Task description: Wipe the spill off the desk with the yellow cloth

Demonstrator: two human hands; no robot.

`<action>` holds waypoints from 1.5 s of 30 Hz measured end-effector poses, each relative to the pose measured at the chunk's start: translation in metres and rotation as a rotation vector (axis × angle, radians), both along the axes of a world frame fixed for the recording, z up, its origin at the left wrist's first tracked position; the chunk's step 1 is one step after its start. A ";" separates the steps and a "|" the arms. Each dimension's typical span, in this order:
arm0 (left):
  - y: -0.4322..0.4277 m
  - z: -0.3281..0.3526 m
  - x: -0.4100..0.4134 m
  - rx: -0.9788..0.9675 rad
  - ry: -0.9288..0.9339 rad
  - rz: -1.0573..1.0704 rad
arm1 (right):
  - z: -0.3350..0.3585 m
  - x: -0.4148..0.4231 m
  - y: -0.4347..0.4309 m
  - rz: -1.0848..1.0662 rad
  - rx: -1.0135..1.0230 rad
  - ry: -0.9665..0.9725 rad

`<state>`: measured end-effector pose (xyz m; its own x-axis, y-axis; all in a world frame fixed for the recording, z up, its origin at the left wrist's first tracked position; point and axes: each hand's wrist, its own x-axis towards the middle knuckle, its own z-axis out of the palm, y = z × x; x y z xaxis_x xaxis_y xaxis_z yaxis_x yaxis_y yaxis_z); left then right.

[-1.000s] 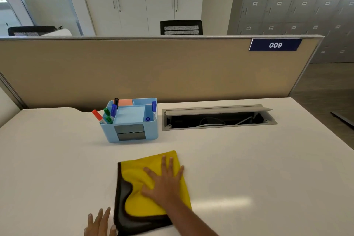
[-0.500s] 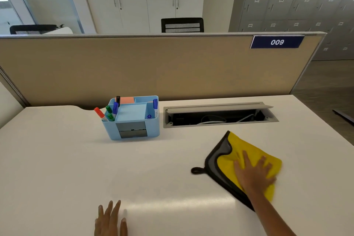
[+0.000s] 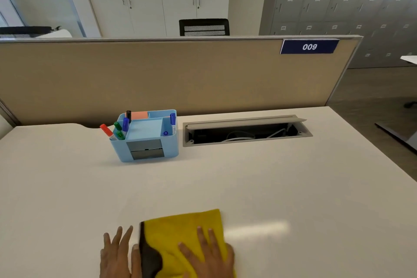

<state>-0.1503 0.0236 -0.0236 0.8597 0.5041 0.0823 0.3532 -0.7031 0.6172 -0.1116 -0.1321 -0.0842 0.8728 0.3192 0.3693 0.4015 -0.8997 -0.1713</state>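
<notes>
The yellow cloth (image 3: 180,230), with a dark grey underside folded up along its left edge, lies flat on the white desk (image 3: 293,187) near the front edge. My right hand (image 3: 209,255) presses palm-down on the cloth's right half, fingers spread. My left hand (image 3: 117,253) rests flat on the bare desk just left of the cloth, its fingers apart and touching the cloth's edge. No spill shows on the desk surface; only a bright reflection lies to the right of the cloth.
A light blue desk organiser (image 3: 146,136) with several markers stands at the back left. Right of it is an open cable tray (image 3: 246,131) sunk in the desk. A tan partition (image 3: 158,79) closes the far side. The desk's right edge drops to the floor.
My right hand has swept the cloth from the right side of the desk back to the left and nearer to me. The left hand stays flat near the front edge.
</notes>
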 end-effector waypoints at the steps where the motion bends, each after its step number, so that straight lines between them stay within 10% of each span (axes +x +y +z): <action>1: -0.002 0.000 -0.001 -0.007 -0.002 -0.013 | 0.001 0.001 -0.017 -0.025 0.023 0.018; 11: -0.033 0.001 -0.010 0.006 -0.285 -0.128 | 0.035 0.010 -0.118 -0.514 0.014 0.379; 16: -0.065 -0.011 0.000 -0.087 -0.374 -0.235 | 0.024 -0.019 -0.066 -0.242 0.038 0.057; 20: -0.098 -0.014 0.012 0.013 0.060 -0.390 | 0.045 -0.014 -0.055 -0.007 0.578 -0.217; 24: -0.103 -0.019 0.015 0.061 0.238 -0.397 | 0.017 -0.033 -0.084 -0.132 -0.211 0.027; 30: -0.083 -0.029 0.004 -0.207 0.109 -0.191 | 0.011 -0.026 -0.098 -0.080 -0.372 0.017; 41: -0.085 -0.017 0.004 -0.176 0.256 -0.279 | 0.045 -0.036 -0.146 -0.236 0.350 0.137; 45: -0.087 -0.007 0.017 -0.451 -0.012 -0.246 | 0.051 -0.015 -0.138 -0.482 0.516 0.327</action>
